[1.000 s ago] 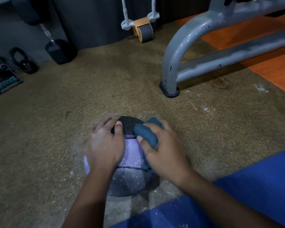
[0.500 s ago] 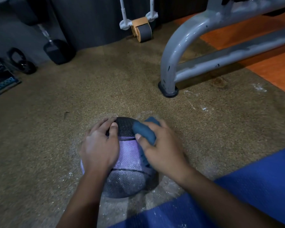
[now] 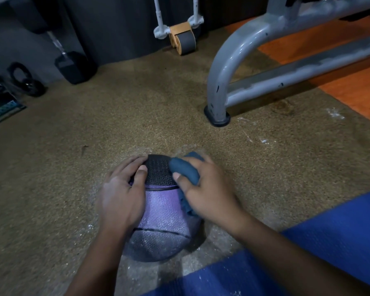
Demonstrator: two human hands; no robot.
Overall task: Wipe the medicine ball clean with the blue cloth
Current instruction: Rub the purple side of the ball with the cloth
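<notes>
From the head view, the only one I have, I look down on the medicine ball [image 3: 161,212] sitting on the speckled brown floor mat [image 3: 137,116], low in the middle of the picture. Its far cap is black and textured, the middle band is purple, and the near cap looks grey and dusty.

My left hand [image 3: 121,196] lies over the ball's left side — palm flat on it, fingers lightly spread and curved to the surface, the tips reaching onto the black cap, the thumb laid along the edge of that cap. It holds nothing; it rests on the ball.

My right hand [image 3: 207,190] is on the ball's upper right side with the blue cloth [image 3: 185,170] bunched in it. The fingers curl over the wad from the far side and the thumb pinches it from the near side; the cloth touches the ball at the edge of the black cap, and a fold trails down beside the purple band.

White dust lies scattered on the mat around the ball. A blue mat [image 3: 308,257] covers the near right corner. Farther off stand a grey steel frame [image 3: 224,67], an ab roller [image 3: 183,40], a dumbbell [image 3: 73,66] and a kettlebell [image 3: 27,82] — all well apart from the ball.
</notes>
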